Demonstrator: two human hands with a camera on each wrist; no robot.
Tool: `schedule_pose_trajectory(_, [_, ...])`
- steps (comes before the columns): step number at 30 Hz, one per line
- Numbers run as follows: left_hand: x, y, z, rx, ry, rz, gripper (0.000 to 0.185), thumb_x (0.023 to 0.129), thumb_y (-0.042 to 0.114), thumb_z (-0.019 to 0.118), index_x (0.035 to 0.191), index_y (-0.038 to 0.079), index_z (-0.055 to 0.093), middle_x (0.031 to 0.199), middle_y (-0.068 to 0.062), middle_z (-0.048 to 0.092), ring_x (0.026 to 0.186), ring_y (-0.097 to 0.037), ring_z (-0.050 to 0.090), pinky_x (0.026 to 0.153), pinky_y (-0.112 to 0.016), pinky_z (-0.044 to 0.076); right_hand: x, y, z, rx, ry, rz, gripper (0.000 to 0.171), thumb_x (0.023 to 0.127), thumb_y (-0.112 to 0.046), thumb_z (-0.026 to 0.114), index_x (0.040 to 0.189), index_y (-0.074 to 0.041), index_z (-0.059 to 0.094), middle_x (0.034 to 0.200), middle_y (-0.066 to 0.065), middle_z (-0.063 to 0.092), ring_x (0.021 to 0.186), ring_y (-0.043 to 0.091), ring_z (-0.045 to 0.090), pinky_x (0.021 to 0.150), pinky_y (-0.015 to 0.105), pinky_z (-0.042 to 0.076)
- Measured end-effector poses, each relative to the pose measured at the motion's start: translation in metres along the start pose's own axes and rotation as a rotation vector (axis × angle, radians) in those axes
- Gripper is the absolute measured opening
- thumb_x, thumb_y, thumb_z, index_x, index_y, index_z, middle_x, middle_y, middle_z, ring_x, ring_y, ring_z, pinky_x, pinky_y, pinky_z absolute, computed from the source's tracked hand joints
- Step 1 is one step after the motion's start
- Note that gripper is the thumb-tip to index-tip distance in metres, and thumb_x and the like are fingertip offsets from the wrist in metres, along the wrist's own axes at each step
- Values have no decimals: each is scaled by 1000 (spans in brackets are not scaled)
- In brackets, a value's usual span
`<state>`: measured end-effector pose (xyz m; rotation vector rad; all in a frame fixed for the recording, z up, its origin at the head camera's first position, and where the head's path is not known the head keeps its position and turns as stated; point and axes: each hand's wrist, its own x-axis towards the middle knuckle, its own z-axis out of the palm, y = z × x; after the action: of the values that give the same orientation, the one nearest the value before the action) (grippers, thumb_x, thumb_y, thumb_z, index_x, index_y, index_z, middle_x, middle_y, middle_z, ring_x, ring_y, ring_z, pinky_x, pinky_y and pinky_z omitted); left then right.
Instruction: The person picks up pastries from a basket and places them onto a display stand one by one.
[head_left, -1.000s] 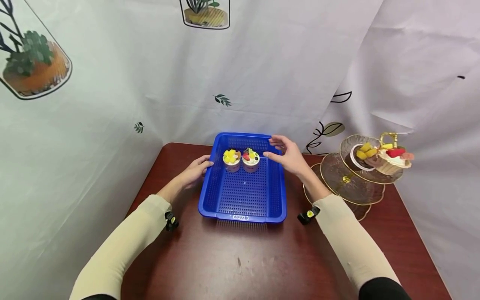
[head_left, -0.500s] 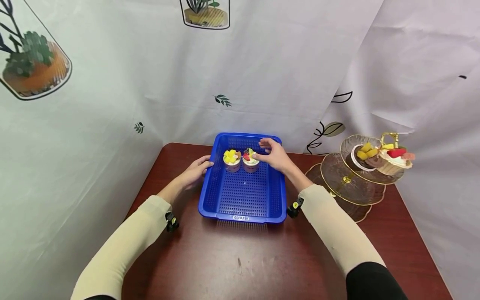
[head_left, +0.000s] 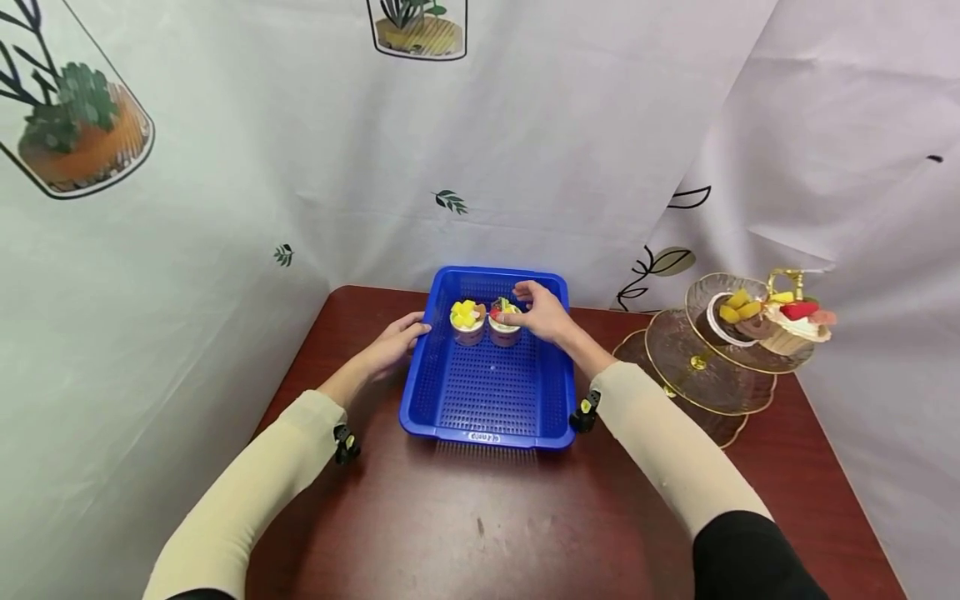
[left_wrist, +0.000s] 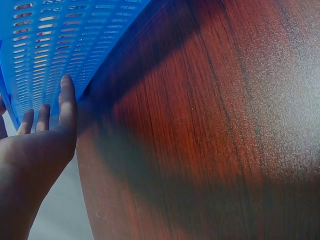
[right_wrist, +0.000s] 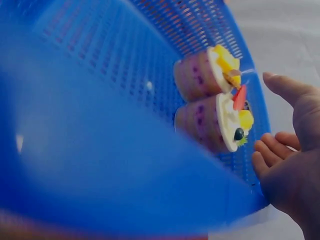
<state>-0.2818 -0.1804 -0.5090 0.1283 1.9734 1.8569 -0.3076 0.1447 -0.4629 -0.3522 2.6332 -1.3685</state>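
Observation:
A blue perforated plastic basket (head_left: 487,402) stands on the table with two dessert cups side by side toward its far end. The left cup (head_left: 468,336) carries yellow fruit chunks; the right cup (head_left: 504,337) has cream, red and yellow fruit and a dark berry. My left hand (head_left: 386,348) holds the basket's left side, thumb at the rim and fingers (left_wrist: 68,95) against the outer wall. Over the right cup hovers my right hand (head_left: 549,318), thumb and fingers spread apart. In the right wrist view, a gap shows between this hand (right_wrist: 295,165) and the cup's topping (right_wrist: 240,117).
To the right stands a clear tiered stand (head_left: 708,387) with gold edges. Its top tier bears a chocolate cup with yellow fruit (head_left: 731,318) and a cream cupcake (head_left: 791,329) with red fruit. A patterned white cloth (head_left: 525,167) hangs behind the brown table (head_left: 480,517).
My right hand has moved left from the basket's right rim to above the right dessert cup. My left hand keeps its place on the basket, and both cups stand where they were.

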Motion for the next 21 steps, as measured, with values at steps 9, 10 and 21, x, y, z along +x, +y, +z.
schedule_pose_trajectory(9, [-1, -1, -2, -11, -2, -5, 47, 113, 28, 51, 156, 11, 43, 145, -23, 59, 121, -34, 67, 98, -50, 57, 10, -1, 5, -150, -66, 36, 83, 91, -32, 86, 154, 2, 44, 153, 22, 52, 143, 37, 49, 118, 49, 40])
schedule_pose_trajectory(10, [0, -1, -2, -13, -5, -4, 47, 113, 28, 50, 156, 10, 43, 145, -23, 59, 121, -34, 67, 97, -49, 58, 11, 0, 5, -164, -69, 40, 83, 90, -31, 86, 153, 3, 44, 153, 22, 53, 143, 37, 49, 118, 49, 40])
schedule_pose_trajectory(21, [0, 1, 0, -41, -2, -4, 47, 113, 24, 50, 156, 8, 43, 141, -24, 60, 113, -29, 69, 91, -46, 60, 16, 4, 12, -278, -89, 47, 79, 89, -29, 87, 148, 6, 48, 144, 24, 57, 131, 37, 57, 112, 49, 45])
